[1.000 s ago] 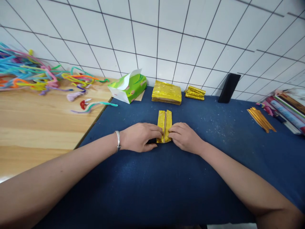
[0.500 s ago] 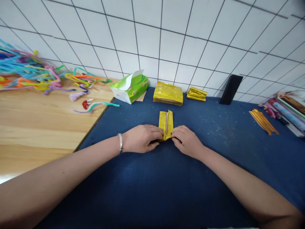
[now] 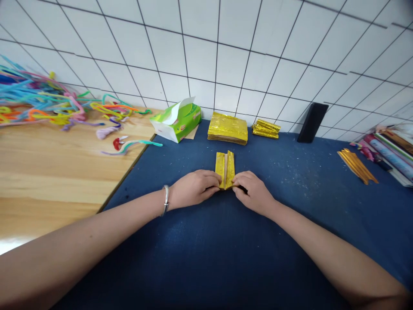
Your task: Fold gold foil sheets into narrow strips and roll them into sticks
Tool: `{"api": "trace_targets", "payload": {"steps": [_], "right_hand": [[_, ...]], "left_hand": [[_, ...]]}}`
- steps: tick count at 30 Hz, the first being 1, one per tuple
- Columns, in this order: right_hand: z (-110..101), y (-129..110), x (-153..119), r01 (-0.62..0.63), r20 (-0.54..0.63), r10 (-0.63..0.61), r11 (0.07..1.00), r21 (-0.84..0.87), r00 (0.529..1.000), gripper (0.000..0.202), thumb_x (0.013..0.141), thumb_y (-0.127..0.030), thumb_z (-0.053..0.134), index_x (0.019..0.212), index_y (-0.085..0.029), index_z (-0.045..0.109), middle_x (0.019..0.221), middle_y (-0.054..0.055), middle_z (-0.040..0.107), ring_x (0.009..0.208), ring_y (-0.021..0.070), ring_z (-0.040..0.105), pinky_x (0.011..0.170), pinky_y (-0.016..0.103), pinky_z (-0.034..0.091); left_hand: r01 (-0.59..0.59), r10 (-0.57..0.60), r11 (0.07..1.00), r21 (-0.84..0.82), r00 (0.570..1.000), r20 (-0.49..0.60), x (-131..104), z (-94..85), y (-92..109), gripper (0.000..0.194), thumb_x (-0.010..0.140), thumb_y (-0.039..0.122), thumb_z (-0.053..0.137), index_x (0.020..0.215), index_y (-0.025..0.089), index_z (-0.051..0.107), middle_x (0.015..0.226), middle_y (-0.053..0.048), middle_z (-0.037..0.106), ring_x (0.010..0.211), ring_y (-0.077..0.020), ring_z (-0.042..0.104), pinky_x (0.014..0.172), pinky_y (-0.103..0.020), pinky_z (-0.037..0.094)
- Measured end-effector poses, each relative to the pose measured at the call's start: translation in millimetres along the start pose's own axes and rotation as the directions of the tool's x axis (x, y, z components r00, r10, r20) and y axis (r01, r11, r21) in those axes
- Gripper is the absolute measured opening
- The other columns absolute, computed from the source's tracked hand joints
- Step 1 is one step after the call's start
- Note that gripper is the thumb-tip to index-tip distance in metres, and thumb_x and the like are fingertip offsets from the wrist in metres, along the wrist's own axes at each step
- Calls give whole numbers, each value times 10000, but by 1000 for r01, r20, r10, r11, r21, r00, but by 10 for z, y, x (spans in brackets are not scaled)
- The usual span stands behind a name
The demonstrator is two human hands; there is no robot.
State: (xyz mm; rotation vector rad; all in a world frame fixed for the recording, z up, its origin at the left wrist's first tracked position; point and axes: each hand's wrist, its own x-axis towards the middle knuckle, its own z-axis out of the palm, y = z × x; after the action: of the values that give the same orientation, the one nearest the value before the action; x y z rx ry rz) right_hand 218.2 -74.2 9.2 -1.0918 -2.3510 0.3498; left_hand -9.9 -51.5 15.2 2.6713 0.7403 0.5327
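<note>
A folded sheet of gold foil paper [image 3: 229,165] lies on the dark blue table, its two long sides turned inward with a narrow brown strip showing between them. My left hand [image 3: 196,188], a silver bangle at its wrist, grips the near left corner with its fingers closed. At the near right corner, my right hand [image 3: 253,192] pinches the paper between thumb and fingers. The near edge of the sheet is partly hidden by my fingertips. Behind it sits a stack of gold foil paper [image 3: 227,127].
Beside the stack lie folded gold pieces [image 3: 266,128]. A green tissue pack [image 3: 180,120] stands left, a black phone-like slab [image 3: 312,122] leans on the tiled wall. Gold-orange strips [image 3: 357,166] and books [image 3: 392,150] are right; colourful pipe cleaners [image 3: 41,103] cover the wooden top.
My left hand's thumb has drawn in against the paper's near edge, and its wrist has shifted slightly right. The right hand stays nearly still; the view has tilted a little.
</note>
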Motion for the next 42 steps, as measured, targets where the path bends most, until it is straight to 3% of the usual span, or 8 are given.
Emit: {"api": "trace_targets", "payload": {"steps": [6, 20, 35, 42], "right_hand": [[22, -15, 28, -25, -5, 25, 1000, 3, 1000, 104, 826, -143, 455, 764, -199, 517, 851, 37, 594, 856, 172, 531, 814, 352, 422], [104, 36, 62, -121, -36, 119, 990, -67, 992, 111, 729, -133, 523, 688, -203, 447, 785, 19, 550, 789, 175, 496, 755, 341, 368], [107, 46, 58, -215, -16, 214, 974, -67, 977, 79, 710, -169, 566, 706, -198, 492, 810, 16, 544, 820, 178, 478, 764, 329, 352], [77, 46, 37, -263, -48, 263, 965, 10, 964, 154, 706, -154, 587, 832, -207, 514, 864, 11, 562, 844, 176, 481, 784, 326, 368]], "left_hand": [[79, -80, 997, -4, 996, -37, 41, 65, -1, 217, 886, 192, 400, 864, 139, 609, 1012, -76, 599, 956, -155, 562, 890, -301, 465], [96, -94, 995, 37, 993, -67, 115, 114, -74, 188, 828, 196, 475, 693, 134, 590, 913, -69, 578, 856, -146, 553, 821, -300, 475], [81, -76, 992, 92, 996, -53, 115, 134, -53, 167, 855, 215, 467, 743, 137, 563, 946, -68, 560, 888, -156, 544, 855, -314, 462], [94, -94, 996, 1, 993, -68, 47, 110, -100, 58, 857, 185, 458, 881, 161, 506, 1155, -80, 472, 986, -161, 531, 857, -310, 472]]}}
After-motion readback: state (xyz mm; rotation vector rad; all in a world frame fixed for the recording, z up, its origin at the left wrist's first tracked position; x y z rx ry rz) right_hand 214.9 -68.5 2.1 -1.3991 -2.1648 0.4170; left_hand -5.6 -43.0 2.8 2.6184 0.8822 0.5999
